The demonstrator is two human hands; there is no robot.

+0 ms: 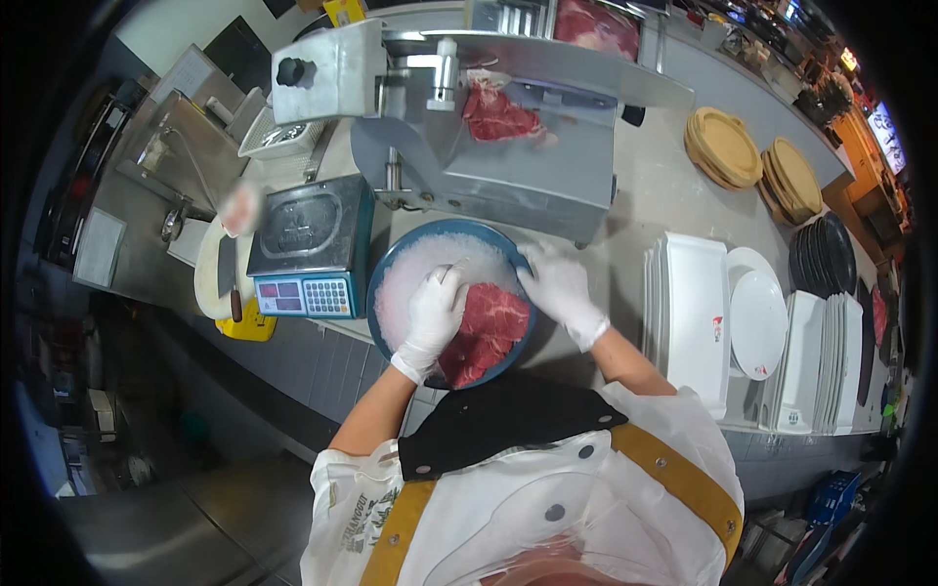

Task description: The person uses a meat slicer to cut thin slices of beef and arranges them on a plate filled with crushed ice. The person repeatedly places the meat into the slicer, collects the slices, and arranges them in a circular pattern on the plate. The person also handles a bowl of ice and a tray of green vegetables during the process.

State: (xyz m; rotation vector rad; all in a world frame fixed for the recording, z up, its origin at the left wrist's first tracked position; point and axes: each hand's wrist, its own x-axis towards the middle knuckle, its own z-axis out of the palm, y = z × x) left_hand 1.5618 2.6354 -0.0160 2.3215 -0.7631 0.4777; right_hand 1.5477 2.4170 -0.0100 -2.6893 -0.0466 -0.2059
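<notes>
A round blue basin [377, 335] stands at the counter's front edge, holding crushed ice [399, 282] and slices of red marbled meat [489, 329]. My left hand [437, 311], in a white glove, reaches into it over the ice, along the left side of the meat. Its fingers are curled and their tips are partly hidden, so a hold on anything cannot be told. At the basin's right rim is my right hand [558, 282], also gloved, thumb and fingers apart. Behind the basin, a meat slicer [527, 172] carries a cut of red meat [498, 113] on its metal bed.
Left of the basin sits a digital scale [308, 245] with a metal pan. Beyond it, a knife [229, 271] lies on a round white board [209, 282]. Stacked white rectangular plates [692, 322], oval plates [759, 322], black plates [824, 253] and tan round trays [725, 146] line the right.
</notes>
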